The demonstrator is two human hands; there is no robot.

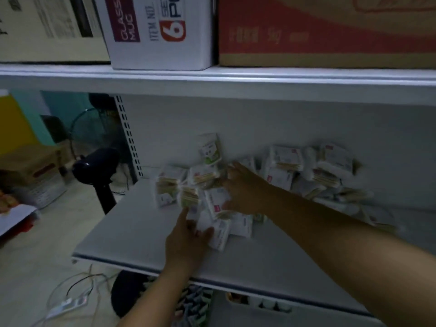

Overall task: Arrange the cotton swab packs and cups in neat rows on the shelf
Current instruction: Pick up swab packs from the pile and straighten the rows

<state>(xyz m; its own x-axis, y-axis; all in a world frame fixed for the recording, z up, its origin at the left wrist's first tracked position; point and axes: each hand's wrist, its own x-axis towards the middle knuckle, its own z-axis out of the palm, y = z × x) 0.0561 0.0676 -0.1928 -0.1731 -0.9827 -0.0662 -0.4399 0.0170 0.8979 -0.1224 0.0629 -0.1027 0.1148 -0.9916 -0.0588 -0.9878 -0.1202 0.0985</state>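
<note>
Sliding the cotton swab packs (207,178) under the spread, unclenched left grip (186,244) and right grip (243,192), we should push gently into straight rows.

**Blur and edges hide much of the shelf**

The swab packs (306,175) smear into a pale heap; their print is unreadable and they cannot be counted. The right hand (243,187) covers several packs, and the blur hides whether it or the left hand (186,239) grips any. The top edge cuts off the white box (160,31) and the red carton (330,29). Below the shelf (141,244), the goods (193,308) are mostly hidden and too dim to name.
</note>
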